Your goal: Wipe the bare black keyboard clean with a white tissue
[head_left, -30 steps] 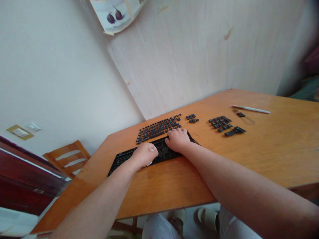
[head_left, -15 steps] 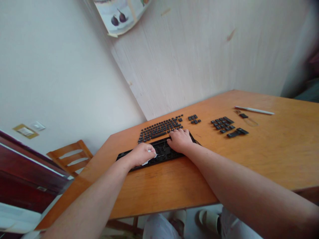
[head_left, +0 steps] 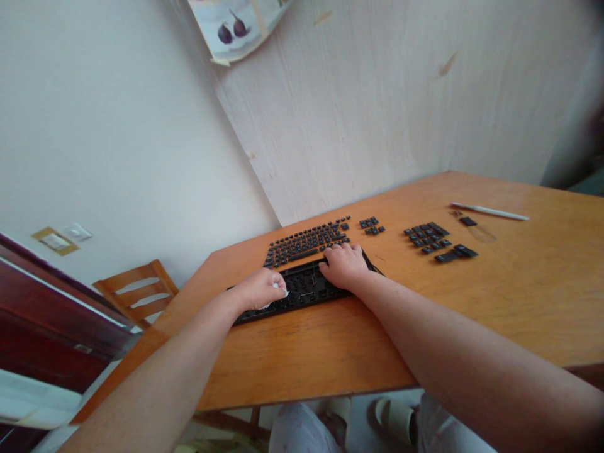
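Note:
A black keyboard base (head_left: 302,288) without its keycaps lies on the wooden table. My left hand (head_left: 262,289) is closed on a crumpled white tissue (head_left: 282,292) over the left part of the base. At the base's upper right, my right hand (head_left: 345,267) rests with its fingers over the far edge, seeming to hold it. Behind the base, loose black keycaps (head_left: 306,242) are laid out in keyboard order. Smaller groups of keycaps (head_left: 426,236) lie farther right.
On the right of the table (head_left: 519,296) are a white pen (head_left: 491,211) and a small black item with a loop (head_left: 468,221). A wooden chair (head_left: 136,292) stands beyond the left edge. A wall rises behind the table.
My left hand has moved left along the keyboard base with the tissue. My right hand stays at the same place on the base. The view has shifted slightly.

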A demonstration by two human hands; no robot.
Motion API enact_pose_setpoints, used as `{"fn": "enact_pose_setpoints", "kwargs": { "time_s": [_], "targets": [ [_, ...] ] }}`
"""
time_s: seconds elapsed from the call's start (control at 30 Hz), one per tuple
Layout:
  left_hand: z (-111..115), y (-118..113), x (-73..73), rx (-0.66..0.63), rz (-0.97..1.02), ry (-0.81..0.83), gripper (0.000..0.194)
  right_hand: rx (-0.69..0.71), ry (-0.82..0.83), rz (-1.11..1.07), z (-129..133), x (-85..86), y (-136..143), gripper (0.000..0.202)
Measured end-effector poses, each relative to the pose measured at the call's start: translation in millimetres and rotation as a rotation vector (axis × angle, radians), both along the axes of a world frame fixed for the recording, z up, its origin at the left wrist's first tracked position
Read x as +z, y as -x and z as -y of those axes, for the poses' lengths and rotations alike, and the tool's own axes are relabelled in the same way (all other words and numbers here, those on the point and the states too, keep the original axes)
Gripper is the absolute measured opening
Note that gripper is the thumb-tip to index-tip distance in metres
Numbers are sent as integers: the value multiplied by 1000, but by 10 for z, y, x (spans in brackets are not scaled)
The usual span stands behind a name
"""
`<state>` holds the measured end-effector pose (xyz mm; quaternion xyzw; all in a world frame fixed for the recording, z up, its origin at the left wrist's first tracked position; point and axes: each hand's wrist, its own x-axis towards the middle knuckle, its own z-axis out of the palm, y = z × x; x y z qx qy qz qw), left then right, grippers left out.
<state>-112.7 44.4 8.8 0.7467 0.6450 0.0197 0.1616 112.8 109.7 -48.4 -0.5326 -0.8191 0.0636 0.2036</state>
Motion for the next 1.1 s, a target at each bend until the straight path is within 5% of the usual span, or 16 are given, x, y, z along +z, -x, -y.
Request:
{"fn": "enact_pose_setpoints", "kwargs": {
  "time_s": [1.1],
  "targets": [
    [104,249,108,32,-153,-8,17,6,-16,6,2,-7,-14,42]
  ]
}}
